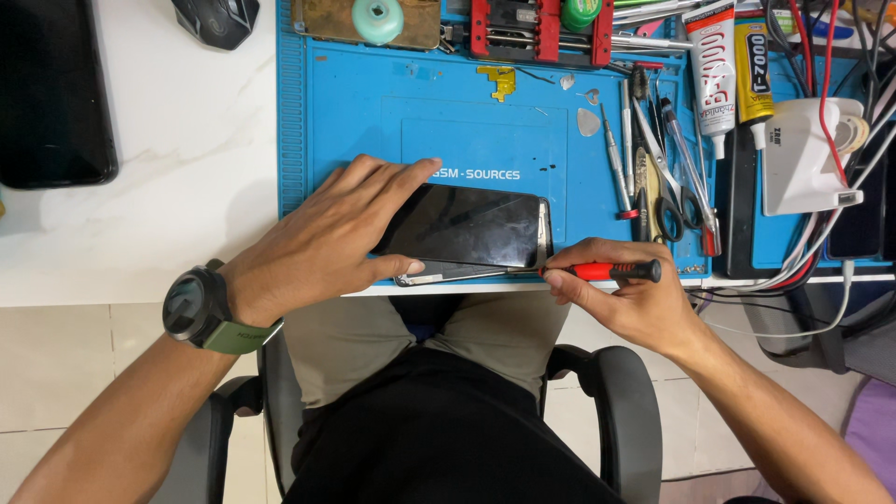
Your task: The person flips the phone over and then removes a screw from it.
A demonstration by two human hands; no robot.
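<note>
A black smartphone (471, 227) lies screen up on the blue work mat (373, 121), near the mat's front edge. My left hand (327, 238) rests flat on the phone's left end and presses it down, thumb along its near edge. My right hand (621, 299) pinches a small screwdriver with a red and black handle (611, 271). Its thin metal shaft (509, 273) points left and lies along the phone's near bottom edge, where the screen looks slightly lifted from the frame.
Tweezers, scissors (665, 191) and small drivers lie on the mat's right side, beside two glue tubes (714, 65). A red clamp fixture (539, 30) and teal disc (378, 19) sit at the back. Another black phone (51, 93) lies far left; cables and a white device (807, 154) at right.
</note>
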